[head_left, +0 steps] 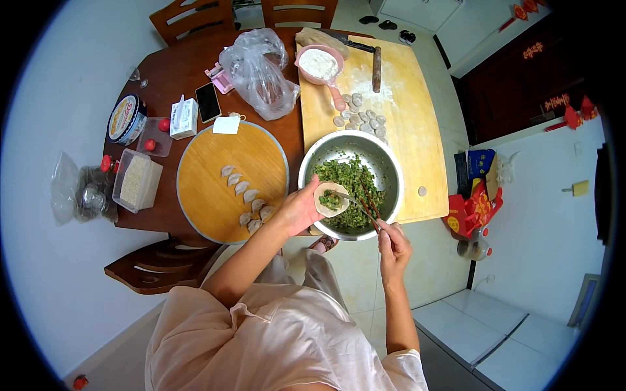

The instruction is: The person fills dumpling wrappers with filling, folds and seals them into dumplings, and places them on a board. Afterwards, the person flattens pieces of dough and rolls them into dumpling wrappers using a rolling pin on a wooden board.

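Green filling (352, 176) in metal bowl (395, 171).

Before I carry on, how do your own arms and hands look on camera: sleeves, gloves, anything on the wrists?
The left hand and right hand are bare, with no gloves and nothing visible on either wrist. Pale, cream-pink cloth covers the shoulders; the loose right sleeve ends above the elbow, leaving both forearms uncovered.

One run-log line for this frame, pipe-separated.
left hand: holds wrapper with green filling | right hand: chopsticks, tips at filling | bowl: green filling inside | round board: folded dumplings
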Demonstrator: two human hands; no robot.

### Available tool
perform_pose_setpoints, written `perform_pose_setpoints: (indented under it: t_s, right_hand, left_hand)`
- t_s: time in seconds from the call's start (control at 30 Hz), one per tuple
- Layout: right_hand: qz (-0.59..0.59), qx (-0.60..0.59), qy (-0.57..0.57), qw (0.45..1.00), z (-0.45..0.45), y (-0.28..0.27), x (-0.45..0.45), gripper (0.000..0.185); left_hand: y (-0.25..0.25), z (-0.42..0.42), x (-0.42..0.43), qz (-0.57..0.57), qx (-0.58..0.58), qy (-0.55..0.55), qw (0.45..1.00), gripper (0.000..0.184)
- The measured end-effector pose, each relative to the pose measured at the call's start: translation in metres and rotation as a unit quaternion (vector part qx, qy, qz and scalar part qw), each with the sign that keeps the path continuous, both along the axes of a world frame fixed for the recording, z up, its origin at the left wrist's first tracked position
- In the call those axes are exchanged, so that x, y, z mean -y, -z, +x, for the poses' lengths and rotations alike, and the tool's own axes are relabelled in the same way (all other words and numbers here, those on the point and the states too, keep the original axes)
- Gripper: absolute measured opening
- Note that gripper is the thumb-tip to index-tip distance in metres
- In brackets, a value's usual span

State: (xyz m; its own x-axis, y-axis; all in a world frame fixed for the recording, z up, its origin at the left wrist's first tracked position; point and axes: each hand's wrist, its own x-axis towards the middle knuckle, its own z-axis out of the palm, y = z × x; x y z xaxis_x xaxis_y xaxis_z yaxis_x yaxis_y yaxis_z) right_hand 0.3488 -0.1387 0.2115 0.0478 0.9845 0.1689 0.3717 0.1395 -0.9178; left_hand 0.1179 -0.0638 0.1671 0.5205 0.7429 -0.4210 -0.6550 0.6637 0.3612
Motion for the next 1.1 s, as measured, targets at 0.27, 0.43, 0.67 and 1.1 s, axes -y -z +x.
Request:
perform_pose_setpoints:
  t_s: [0.27,0.43,0.67,1.1]
  right_hand:
    - [0.11,0.118,-0.037,0.986,0.008,0.018,0.006,0.033]
    - [0.077,0.131,0.053,0.987,0.016,0.033,0.014,0.033]
    - [-0.004,0.379,-0.019,0.925,0.014,0.091,0.018,0.031]
    - [0.237,0.215,-0.178,0.93,-0.041,-0.019,-0.016,0.031]
  left_hand:
    - [-0.002,-0.004,-0.005,-0.022,0.023,-0.054,0.998,0.06]
    - [0.01,-0.023,-0.007,-0.025,-0.027,-0.083,0.996,0.051]
    - [-0.003,-0.031,0.005,-0.017,-0.017,-0.089,0.996,0.033]
    - [-0.039,-0.034,0.036,0.007,0.03,0.031,0.999,0.034]
